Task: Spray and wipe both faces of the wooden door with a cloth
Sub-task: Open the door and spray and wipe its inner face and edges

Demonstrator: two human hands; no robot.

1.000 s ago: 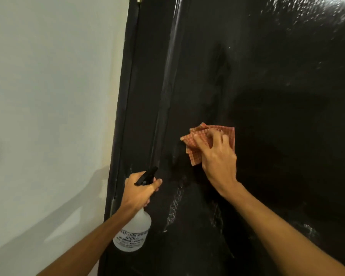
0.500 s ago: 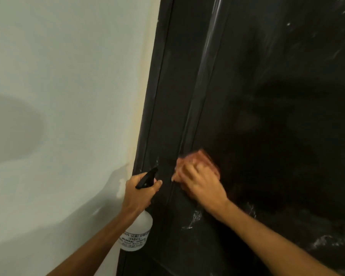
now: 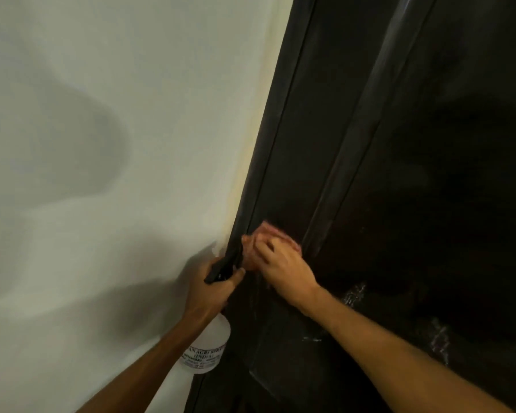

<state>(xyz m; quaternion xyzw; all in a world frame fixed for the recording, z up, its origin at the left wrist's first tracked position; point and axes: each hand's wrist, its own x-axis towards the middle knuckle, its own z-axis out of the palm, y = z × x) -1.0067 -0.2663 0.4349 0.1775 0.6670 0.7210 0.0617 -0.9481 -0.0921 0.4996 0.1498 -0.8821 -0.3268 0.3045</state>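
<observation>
I log the right hand point(image 3: 283, 269), fingers spread fairly flat though blurred, pressing the pink cloth point(image 3: 269, 230) to the dark door point(image 3: 429, 174) near its left edge, left hand point(image 3: 209, 289) gripping the spray bottle point(image 3: 206, 348) just beside.

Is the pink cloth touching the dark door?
Touching. The head view shows the right hand pressing the cloth against the door, with no gap visible between them.
</observation>
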